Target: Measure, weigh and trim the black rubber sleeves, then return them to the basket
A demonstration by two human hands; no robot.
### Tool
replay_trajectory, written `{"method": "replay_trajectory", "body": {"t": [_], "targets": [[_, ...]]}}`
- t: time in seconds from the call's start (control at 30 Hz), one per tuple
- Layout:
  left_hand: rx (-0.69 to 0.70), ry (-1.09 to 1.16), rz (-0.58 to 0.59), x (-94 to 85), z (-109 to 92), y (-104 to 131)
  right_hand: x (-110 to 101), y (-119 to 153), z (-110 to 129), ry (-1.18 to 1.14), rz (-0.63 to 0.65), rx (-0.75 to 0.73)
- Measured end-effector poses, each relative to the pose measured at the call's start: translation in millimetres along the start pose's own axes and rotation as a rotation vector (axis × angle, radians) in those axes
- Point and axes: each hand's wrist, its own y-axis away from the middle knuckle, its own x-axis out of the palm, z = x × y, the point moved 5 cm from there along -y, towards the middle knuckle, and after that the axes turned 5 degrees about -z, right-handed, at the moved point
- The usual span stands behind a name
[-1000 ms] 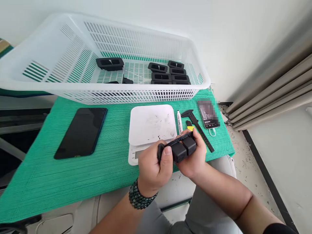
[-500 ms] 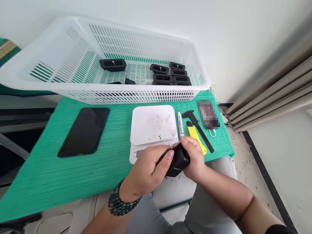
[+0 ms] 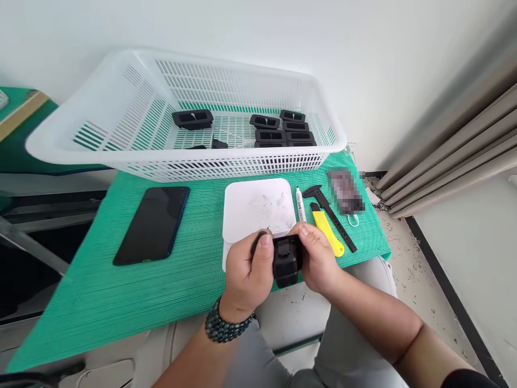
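A black plastic housing [image 3: 286, 263] with boxy, rounded sides is held between my two hands, above the front edge of the table. My right hand [image 3: 319, 258] is closed around its right side, thumb on top. On the other side my left hand [image 3: 249, 272] is closed, thumb up, with a dark rounded piece [image 3: 258, 243] showing under the thumb. Whether that piece belongs to the housing I cannot tell. Just behind the hands lies a white kitchen scale [image 3: 258, 207], its front part covered by them. A yellow utility knife [image 3: 328, 234] and a white marker [image 3: 300, 203] lie near my right hand.
A large white plastic basket [image 3: 226, 157] stands at the back with several black plastic frames [image 3: 270, 136] inside. A black caliper [image 3: 333, 218] and a pixelated item [image 3: 346, 190] lie right; a dark phone [image 3: 152, 225] lies left on the green table cover [image 3: 194, 280].
The housing has turned in my hands, so a different side faces me. My left hand has shifted slightly right and tilted more upright. The view has moved a little.
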Motion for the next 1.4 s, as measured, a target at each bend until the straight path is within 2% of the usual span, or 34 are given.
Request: {"method": "replay_trajectory", "body": {"t": [0.1, 0.17, 0.37, 0.6, 0.7, 0.77, 0.9, 0.97, 1.13, 1.27, 1.4], "targets": [[-0.026, 0.013, -0.127, 0.1, 2.0, 2.6, 1.9, -0.2, 1.5, -0.024, 0.042, -0.024], [-0.02, 0.038, -0.132, 2.4, 1.1, 4.6, 2.9, 1.5, 1.8, 0.001, 0.057, -0.059], [-0.024, 0.156, 0.066, 4.4, 0.7, 3.0, 11.1, 9.4, 3.8, 0.205, 0.133, -0.115], [-0.067, 0.113, 0.27, 4.5, 3.5, -8.5, 11.8, 6.1, 9.5, 0.346, 0.278, -0.046], [-0.059, 0.094, 0.279, 3.9, 3.9, -7.4, 5.6, 0.1, 11.9, 0.305, 0.303, 0.036], [-0.051, 0.092, 0.198, 2.1, 5.2, -5.3, -0.7, -5.0, 15.6, 0.19, 0.257, 0.085], [-0.04, 0.112, -0.112, -1.7, 8.2, 0.8, -9.8, -11.0, 17.4, -0.134, 0.131, 0.174], [-0.036, 0.117, -0.181, 1.6, 7.5, 3.7, -10.7, -10.8, 12.0, -0.267, 0.092, 0.214], [-0.013, 0.054, -0.161, 12.2, 0.7, 5.1, -11.2, -10.4, -2.9, -0.476, -0.027, 0.316], [0.006, 0.018, -0.144, 17.5, -1.6, 4.5, -10.5, -12.6, 1.6, -0.623, -0.134, 0.392], [0.145, -0.031, -0.17, 21.4, -4.4, 7.6, -8.5, -11.0, 5.6, -0.613, -0.205, 0.42]]}}
